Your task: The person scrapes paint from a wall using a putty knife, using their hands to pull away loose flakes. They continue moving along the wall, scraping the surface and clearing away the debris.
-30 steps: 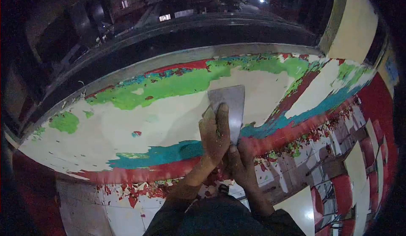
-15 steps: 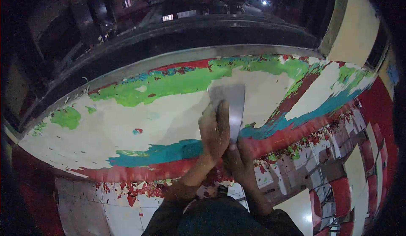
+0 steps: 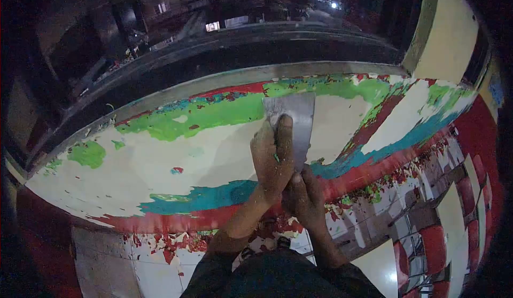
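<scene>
Scraper (image 3: 303,124) held two-handed against or just over the painted wall (image 3: 214,148); contact of the edge cannot be confirmed. Left hand (image 3: 273,151): closed on the blade's left side, one digit laid along its face. Right hand (image 3: 304,197): closed around the narrow end, handle mostly hidden. Long axis directed away from the body, tilted slightly left. Wide edge located beyond both grips, at the lower border of the green paint (image 3: 224,112); left hand nearer to it.

Red chairs (image 3: 434,249) stand at the near right; lit windows (image 3: 212,26) and bright lamps (image 3: 334,5) show far off.
</scene>
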A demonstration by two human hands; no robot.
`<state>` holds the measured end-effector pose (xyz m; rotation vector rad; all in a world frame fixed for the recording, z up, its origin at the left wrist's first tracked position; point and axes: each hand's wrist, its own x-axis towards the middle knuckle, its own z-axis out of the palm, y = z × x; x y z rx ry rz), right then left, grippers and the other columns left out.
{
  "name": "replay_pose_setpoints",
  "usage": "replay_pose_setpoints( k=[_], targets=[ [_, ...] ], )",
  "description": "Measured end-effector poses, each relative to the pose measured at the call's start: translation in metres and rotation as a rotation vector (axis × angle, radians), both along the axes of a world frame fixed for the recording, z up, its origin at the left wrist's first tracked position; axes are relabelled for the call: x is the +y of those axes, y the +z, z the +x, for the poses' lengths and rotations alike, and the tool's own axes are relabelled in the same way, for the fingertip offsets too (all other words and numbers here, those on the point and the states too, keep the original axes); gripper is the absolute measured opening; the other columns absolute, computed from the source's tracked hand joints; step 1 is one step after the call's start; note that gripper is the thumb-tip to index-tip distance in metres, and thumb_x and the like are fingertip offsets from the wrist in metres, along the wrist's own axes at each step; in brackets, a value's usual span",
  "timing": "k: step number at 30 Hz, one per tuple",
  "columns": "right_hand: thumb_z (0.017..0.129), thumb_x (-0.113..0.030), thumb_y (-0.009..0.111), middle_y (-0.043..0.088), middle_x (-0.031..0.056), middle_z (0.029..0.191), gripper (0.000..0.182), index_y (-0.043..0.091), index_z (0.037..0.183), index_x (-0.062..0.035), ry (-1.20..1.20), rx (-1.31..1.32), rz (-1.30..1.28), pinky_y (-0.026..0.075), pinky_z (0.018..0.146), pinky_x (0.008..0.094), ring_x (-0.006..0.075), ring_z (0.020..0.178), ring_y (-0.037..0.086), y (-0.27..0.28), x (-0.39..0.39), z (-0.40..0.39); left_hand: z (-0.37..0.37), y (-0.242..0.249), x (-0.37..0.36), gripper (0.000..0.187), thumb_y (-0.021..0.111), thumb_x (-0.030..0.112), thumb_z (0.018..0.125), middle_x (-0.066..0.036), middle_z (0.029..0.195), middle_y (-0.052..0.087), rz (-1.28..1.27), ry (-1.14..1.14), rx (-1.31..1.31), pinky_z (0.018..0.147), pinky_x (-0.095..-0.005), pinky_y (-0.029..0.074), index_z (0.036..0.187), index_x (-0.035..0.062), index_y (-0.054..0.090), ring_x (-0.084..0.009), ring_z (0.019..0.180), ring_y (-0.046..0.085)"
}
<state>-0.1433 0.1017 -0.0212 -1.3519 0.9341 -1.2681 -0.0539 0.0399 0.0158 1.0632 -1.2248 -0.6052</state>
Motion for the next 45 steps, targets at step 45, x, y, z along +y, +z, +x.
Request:
replay_pose_setpoints(
  k=[45],
  targets=[
    [0.092, -0.025, 0.039, 0.046, -0.0012, 0.074, 0.032, 0.045, 0.113, -0.0014, -0.149, -0.081, 0.02, 0.034, 0.052, 0.021, 0.0048, 0.062, 0.041, -0.032, 0.006, -0.021, -0.021, -0.034, -0.011, 0.045, 0.037, 0.041, 0.091, -0.014, 0.069, 0.063, 0.059, -0.21, 0.05, 0.048, -0.0257, 0.048, 0.092, -0.0017, 0.052, -0.0173, 0.054, 0.06]
  ],
)
